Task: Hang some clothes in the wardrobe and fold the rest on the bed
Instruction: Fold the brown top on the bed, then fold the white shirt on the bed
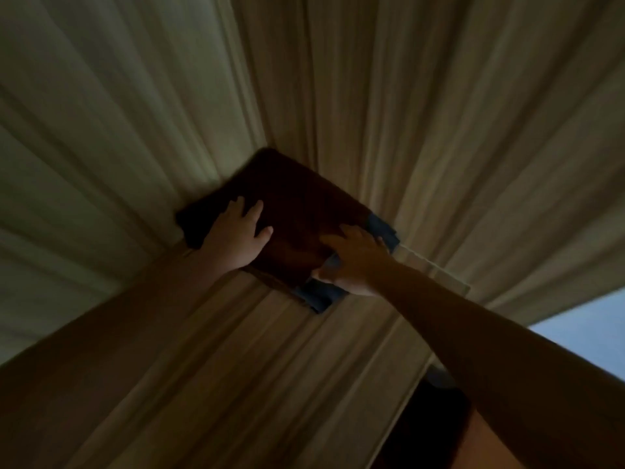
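A folded dark brown garment (287, 211) lies on the beige bed sheet (135, 113), on top of a folded blue garment (382, 231) whose edges show at the right and lower corner. My left hand (236, 235) rests flat on the brown garment's left part with fingers spread. My right hand (351, 262) presses flat on the stack's right side, over the edge where brown meets blue. The view is dim and blurred by motion.
The bed sheet fills most of the view. A pale blue surface (585, 336) shows at the right edge. Something dark (429, 418) lies at the bottom right below my right arm.
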Tool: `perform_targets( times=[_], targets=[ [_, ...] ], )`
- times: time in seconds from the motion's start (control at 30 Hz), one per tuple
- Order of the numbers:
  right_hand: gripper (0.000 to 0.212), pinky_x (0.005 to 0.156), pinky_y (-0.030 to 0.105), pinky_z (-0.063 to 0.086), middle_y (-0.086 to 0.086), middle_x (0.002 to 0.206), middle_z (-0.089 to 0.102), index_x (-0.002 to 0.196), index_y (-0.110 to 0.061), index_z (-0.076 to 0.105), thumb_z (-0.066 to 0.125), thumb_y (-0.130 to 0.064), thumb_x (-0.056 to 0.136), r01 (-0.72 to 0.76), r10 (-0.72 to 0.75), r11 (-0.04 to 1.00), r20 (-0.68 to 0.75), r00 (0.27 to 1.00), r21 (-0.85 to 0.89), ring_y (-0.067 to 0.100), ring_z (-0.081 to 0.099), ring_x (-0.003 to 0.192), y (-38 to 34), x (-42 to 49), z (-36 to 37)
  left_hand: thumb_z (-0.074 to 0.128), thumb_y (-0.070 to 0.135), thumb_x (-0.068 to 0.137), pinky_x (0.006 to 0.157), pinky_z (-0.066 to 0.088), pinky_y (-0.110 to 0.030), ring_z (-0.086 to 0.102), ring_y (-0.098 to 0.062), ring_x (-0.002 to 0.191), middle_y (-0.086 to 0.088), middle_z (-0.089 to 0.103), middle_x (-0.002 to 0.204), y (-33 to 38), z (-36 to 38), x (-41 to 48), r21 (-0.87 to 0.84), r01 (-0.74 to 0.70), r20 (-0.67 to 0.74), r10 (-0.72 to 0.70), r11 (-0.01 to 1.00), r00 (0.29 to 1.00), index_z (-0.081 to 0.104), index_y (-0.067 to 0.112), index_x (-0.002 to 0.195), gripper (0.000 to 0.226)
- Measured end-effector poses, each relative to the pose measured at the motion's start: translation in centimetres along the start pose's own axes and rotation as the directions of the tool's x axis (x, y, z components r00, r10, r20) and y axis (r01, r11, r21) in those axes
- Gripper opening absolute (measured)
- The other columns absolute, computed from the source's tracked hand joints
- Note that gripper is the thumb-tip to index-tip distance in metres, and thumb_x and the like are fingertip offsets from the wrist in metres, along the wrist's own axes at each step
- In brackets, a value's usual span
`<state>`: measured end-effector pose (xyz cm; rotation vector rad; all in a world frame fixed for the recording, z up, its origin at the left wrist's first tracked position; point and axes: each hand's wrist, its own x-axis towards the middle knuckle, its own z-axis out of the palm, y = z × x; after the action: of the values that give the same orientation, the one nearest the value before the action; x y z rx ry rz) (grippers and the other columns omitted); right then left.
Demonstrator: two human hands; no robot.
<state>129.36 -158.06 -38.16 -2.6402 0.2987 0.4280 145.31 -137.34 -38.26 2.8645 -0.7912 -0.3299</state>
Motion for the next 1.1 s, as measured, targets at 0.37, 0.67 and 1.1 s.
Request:
perform_targets(
  times=[0.37,0.67,1.1],
  targets=[
    [0.068,0.099,0.042,0.048,0.004,0.132,0.058,0.14,-0.033,0.05,0.049,-0.076,0.087,-0.367,0.392,0.915,-0.159,0.906,0.167,0.027,0.058,0.122,12.2,-32.9,0.5,0.066,0.046,0.092,0.101,0.047,-0.031,0.059,-0.019,0.124,-0.002,0.063,0.135,23.3,3.1,-16.3,-0.139,-0.517,0.061,0.529,0.844,0.847,0.061,0.02,0.135,0.05],
    [0.059,0.096,0.04,0.05,0.003,0.128,0.065,0.128,-0.031,0.057,0.047,-0.072,0.087,-0.718,0.803,0.58,-0.123,0.583,0.385,0.026,0.06,0.119,17.9,-65.2,8.2,0.06,0.06,0.088,0.102,0.048,-0.037,0.057,-0.019,0.124,0.001,0.058,0.141,44.4,9.9,-35.3,-0.057,-0.808,0.395,0.756,0.587,0.522,0.054,0.031,0.141,0.061],
    [0.058,0.092,0.037,0.051,-0.001,0.121,0.067,0.129,-0.033,0.057,0.06,-0.068,0.083,-0.738,0.995,0.052,0.026,0.093,0.673,0.022,0.063,0.109,12.7,-103.0,26.9,0.056,0.06,0.09,0.102,0.047,-0.039,0.054,-0.026,0.127,-0.004,0.054,0.142,64.2,19.9,-72.2,-0.083,-0.996,0.591,0.804,-0.012,-0.059,0.049,0.03,0.144,0.062]
  ],
)
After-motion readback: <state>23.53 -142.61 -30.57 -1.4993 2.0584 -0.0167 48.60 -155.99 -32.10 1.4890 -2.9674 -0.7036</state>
